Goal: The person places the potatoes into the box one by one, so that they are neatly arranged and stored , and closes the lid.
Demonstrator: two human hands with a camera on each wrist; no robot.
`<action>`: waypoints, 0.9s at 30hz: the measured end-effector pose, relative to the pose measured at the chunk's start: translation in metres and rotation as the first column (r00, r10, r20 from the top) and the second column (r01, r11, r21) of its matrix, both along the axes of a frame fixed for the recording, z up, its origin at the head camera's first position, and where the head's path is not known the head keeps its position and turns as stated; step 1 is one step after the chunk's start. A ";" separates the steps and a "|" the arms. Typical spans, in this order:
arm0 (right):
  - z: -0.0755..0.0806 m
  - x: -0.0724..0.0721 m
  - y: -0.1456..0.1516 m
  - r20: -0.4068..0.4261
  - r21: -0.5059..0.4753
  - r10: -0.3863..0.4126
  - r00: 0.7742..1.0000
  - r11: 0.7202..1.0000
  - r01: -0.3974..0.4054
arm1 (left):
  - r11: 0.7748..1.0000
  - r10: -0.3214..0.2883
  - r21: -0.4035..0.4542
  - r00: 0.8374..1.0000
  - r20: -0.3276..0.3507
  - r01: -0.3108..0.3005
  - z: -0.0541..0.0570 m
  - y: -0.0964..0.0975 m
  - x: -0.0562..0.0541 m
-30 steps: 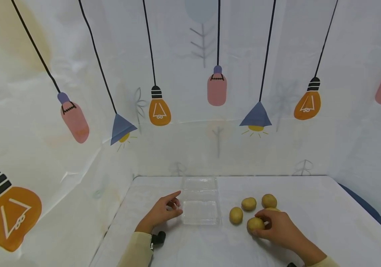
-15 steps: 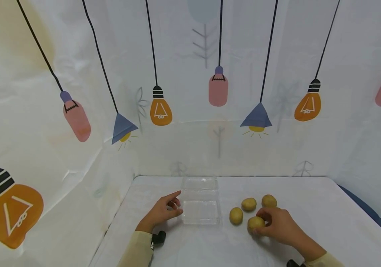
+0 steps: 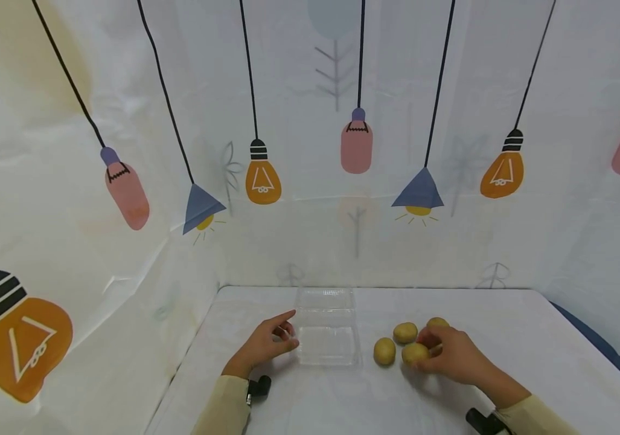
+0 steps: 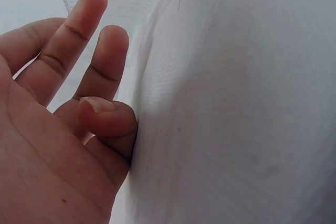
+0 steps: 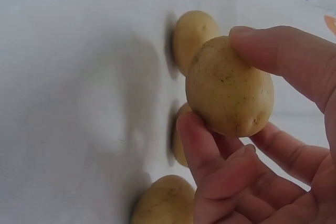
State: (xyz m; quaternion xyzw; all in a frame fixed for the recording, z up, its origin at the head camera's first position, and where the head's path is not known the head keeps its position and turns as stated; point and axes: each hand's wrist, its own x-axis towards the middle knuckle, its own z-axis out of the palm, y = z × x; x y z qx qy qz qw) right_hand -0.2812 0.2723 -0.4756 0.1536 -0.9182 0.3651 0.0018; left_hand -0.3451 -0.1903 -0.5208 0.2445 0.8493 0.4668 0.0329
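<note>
In my right hand (image 3: 453, 356) a yellow potato (image 5: 231, 90) is pinched between thumb and fingers. The right wrist view shows it raised off the table, its shadow apart from it. Other potatoes lie close by: one to the left (image 3: 384, 351), one behind (image 3: 405, 333) and one partly hidden by the hand (image 3: 437, 322). A clear plastic clamshell box (image 3: 326, 347) stands with its lid folded back, nothing visible inside. Beside its left edge is my left hand (image 3: 266, 345), index finger extended and other fingers loosely bent. Whether its fingertips touch the box I cannot tell.
A white-covered table (image 3: 331, 399) carries everything. Behind and to the left hangs a white sheet (image 3: 310, 241) printed with lamps and bulbs. Dark blue material (image 3: 608, 347) shows past the table's right edge. Each wrist bears a black camera.
My right hand has lifted the potato up from the table, slightly away from me. The left hand and the box have stayed in place. The head view has shifted a little.
</note>
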 end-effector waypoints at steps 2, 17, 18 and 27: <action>0.003 -0.001 -0.002 -0.013 -0.002 -0.001 1.000 1.000 0.001 | 1.000 -0.003 -0.001 1.000 -0.008 0.003 0.001 0.000 -0.001; 0.029 -0.020 -0.020 -0.004 0.024 0.016 1.000 1.000 -0.016 | 1.000 0.014 0.005 0.999 0.031 -0.015 -0.003 0.001 -0.003; 0.029 -0.022 -0.022 0.001 0.016 0.018 1.000 1.000 -0.018 | 1.000 0.013 0.009 0.999 0.032 -0.013 -0.003 0.001 -0.003; 0.037 -0.030 -0.042 0.033 -0.027 0.042 0.999 0.999 -0.041 | 1.000 0.004 0.022 0.999 0.044 -0.005 -0.004 0.000 -0.004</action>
